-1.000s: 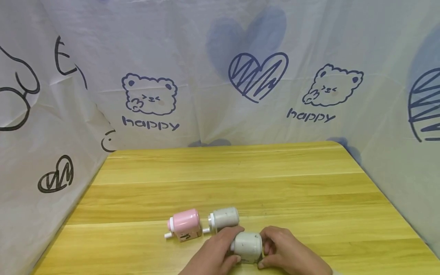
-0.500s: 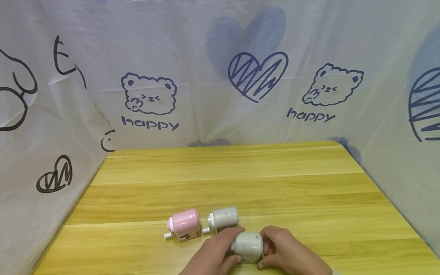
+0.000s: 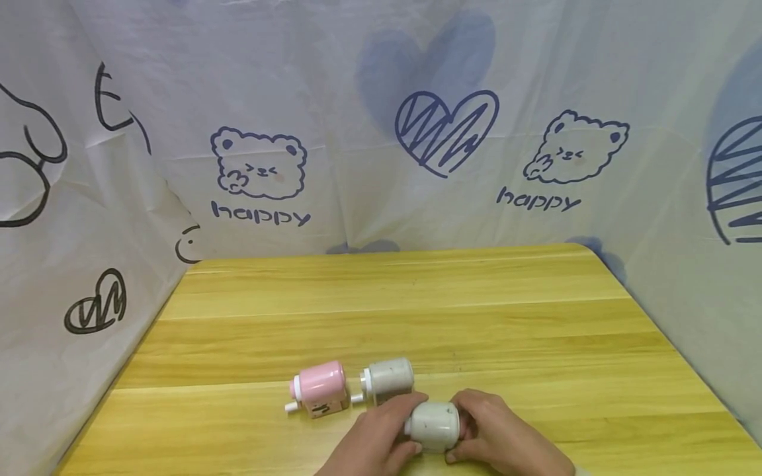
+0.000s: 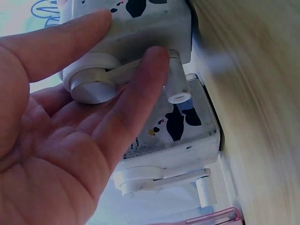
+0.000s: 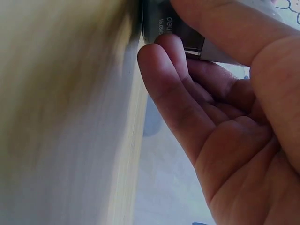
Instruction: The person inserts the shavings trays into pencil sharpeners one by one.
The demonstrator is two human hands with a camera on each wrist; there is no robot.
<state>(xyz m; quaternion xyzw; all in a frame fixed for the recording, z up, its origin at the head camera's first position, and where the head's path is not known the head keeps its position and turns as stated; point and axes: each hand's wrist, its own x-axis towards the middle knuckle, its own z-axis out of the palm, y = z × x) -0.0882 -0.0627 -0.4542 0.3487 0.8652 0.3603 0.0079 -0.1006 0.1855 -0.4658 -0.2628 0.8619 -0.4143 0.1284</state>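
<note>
A pale grey-white hand-crank pencil sharpener (image 3: 436,423) is near the table's front edge between both hands. My left hand (image 3: 378,436) grips its crank end, thumb in front and fingers behind; in the left wrist view the white crank handle (image 4: 178,86) shows beside a fingertip. At the opposite end my right hand (image 3: 500,433) holds it by thumb and curled fingers, next to a dark panel (image 5: 161,26) with small lettering. Just behind the left hand is a second grey sharpener (image 3: 391,375), partly covered by that hand. To its left stands a pink sharpener (image 3: 324,383).
The cranks of the pink and second grey sharpeners point left. All this is on a yellow wood-grain table (image 3: 417,304). A white cloth (image 3: 357,178) printed with hearts and bears hangs at the back and on both sides.
The near sharpener has shifted slightly right and turned a little, so its lower front shows less. My left hand has shifted slightly right with it. The other two sharpeners have not moved.
</note>
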